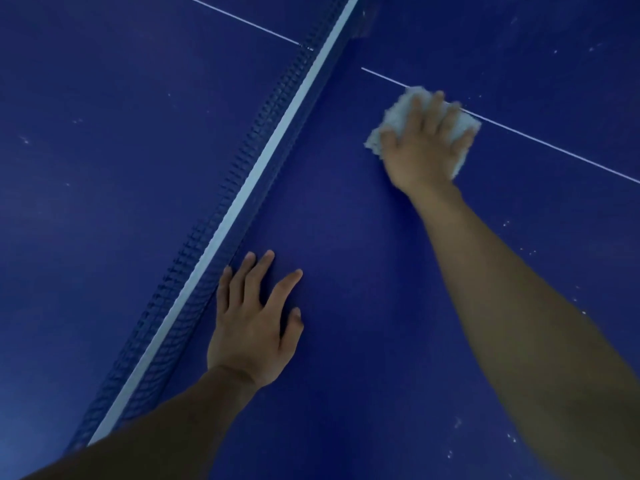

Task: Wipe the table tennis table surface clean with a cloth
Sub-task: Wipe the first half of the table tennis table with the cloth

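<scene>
- Blue table (346, 341) fills our view, the net (242, 188) running diagonally across it.
- Our right hand (427, 147) presses flat, fingers spread, on the white cloth (391, 116), which lies on the white centre line (554, 147).
- Our left hand (252, 327) rests wide, palm down, just beside the net.
- White specks (512, 438) dot the surface.

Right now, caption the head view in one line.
Right hand presses a white cloth on the blue table; left hand rests flat.
</scene>
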